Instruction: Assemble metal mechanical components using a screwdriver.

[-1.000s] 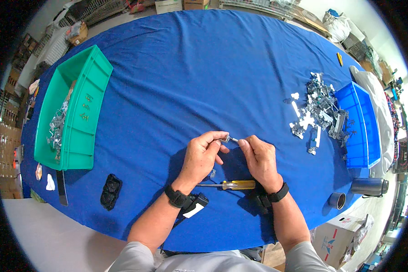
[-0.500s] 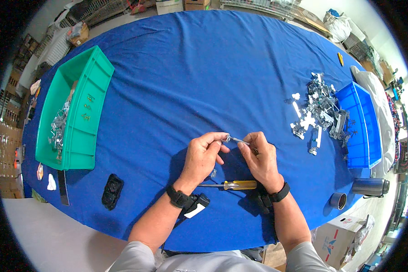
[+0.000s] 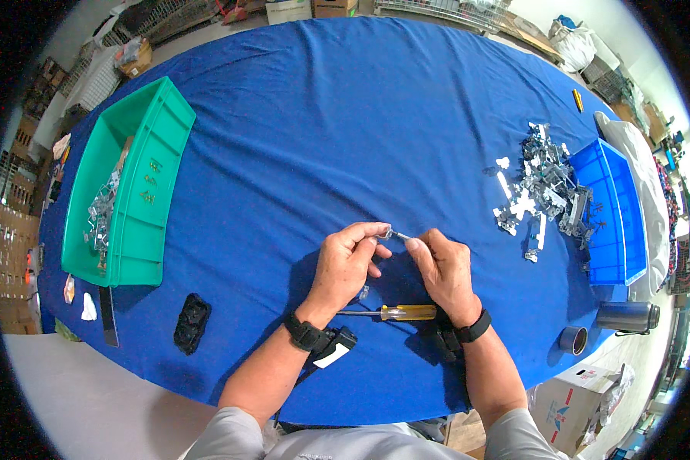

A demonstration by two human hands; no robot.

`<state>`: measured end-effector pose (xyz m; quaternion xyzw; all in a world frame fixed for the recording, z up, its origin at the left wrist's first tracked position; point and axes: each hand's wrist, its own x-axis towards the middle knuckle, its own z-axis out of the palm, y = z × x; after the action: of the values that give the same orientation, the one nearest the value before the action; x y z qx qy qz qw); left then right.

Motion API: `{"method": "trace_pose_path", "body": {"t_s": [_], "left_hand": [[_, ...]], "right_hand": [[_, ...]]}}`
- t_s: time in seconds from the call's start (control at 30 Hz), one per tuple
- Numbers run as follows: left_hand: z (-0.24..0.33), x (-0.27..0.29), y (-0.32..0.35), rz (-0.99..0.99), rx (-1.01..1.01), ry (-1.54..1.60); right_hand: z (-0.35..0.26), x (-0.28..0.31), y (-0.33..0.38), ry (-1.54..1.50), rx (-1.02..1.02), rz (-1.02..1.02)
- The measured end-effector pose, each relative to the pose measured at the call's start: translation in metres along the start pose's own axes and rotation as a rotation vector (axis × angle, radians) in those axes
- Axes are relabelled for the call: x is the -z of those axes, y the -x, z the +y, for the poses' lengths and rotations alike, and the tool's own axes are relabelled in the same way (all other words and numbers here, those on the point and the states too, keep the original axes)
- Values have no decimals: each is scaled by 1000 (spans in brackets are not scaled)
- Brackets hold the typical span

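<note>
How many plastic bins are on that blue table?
2. A green bin sits at the table's left side with metal parts inside; a blue bin sits at the right edge, beside a pile of metal parts.

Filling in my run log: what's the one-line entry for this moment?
left hand: pinching small metal part | right hand: pinching same part | screwdriver: on table, untouched | metal pieces: heaped by blue bin

blue-clothed table (image 3: 345, 123) | green bin (image 3: 130, 184) | blue bin (image 3: 613, 215) | screwdriver (image 3: 395, 312) | metal parts (image 3: 540, 192)
</note>
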<state>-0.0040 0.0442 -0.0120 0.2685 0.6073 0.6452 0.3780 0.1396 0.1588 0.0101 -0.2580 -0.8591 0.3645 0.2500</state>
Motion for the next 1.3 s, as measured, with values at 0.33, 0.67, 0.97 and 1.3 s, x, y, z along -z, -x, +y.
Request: {"method": "trace_pose_path", "body": {"t_s": [0.33, 0.67, 0.97, 1.3], "left_hand": [[-1, 5, 0, -32, 33, -23], [-1, 3, 0, -12, 5, 7], [-1, 4, 0, -37, 0, -8], [-3, 3, -1, -41, -41, -5]], "right_hand": [[-4, -1, -1, -67, -8, 8], [-11, 0, -1, -96, -59, 23], [-4, -8, -2, -148, 26, 137], [5, -5, 0, -36, 76, 86]]}}
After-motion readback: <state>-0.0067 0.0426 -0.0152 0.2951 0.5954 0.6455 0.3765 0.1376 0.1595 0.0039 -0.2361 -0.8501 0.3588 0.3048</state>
